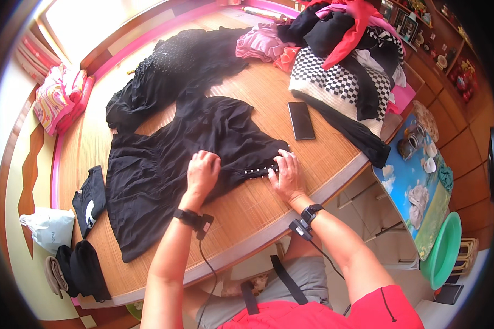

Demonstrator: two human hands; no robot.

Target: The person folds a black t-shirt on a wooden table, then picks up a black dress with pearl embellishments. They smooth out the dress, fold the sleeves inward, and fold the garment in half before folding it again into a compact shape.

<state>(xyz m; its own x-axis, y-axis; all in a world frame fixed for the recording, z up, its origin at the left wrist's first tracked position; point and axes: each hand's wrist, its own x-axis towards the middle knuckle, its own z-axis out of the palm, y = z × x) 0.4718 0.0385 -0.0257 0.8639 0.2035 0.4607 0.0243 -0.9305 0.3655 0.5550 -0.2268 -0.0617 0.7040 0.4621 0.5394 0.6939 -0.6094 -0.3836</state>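
Observation:
A black blouse (153, 181) lies spread on the mat-covered bed in front of me, a row of small white buttons along its edge at the right. My left hand (202, 174) is closed on the fabric near the blouse's middle, fingers curled under. At the buttoned edge, my right hand (287, 174) pinches the cloth between bent fingers. Beyond the blouse is another black garment (175, 60) with shiny dots, crumpled and touching it. A dark phone (301, 120) rests on the mat, just past my right hand.
A heap of clothes with a black-and-white checkered sweater (318, 74) fills the far right. Folded dark clothes (88, 268) and a white bag (50, 229) sit at the left. Off the bed's right edge stand a blue picture-topped table (392, 181) and a green basin (443, 255).

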